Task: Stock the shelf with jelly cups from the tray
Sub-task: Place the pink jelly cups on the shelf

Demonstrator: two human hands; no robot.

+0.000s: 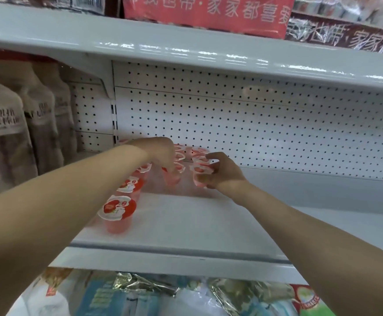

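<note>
Early days I'd say: my left hand (163,153) pinches a jelly cup (172,179), my right hand (223,173) wraps a second cup (200,177) deep on the shelf (186,224), other cups (117,213) sit by my left wrist, loads of room to the right, tray unseen.

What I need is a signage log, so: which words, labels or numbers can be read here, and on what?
"家家都喜": red banner above the top shelf; its other characters are cut off or blurred.
"家家都": dark brown banner beside it; the rest is blurred.
Bags on the left: dark print, too blurred to read.
Jelly cups: lid print too small to read.
Packets below the shelf: blurred.
</note>
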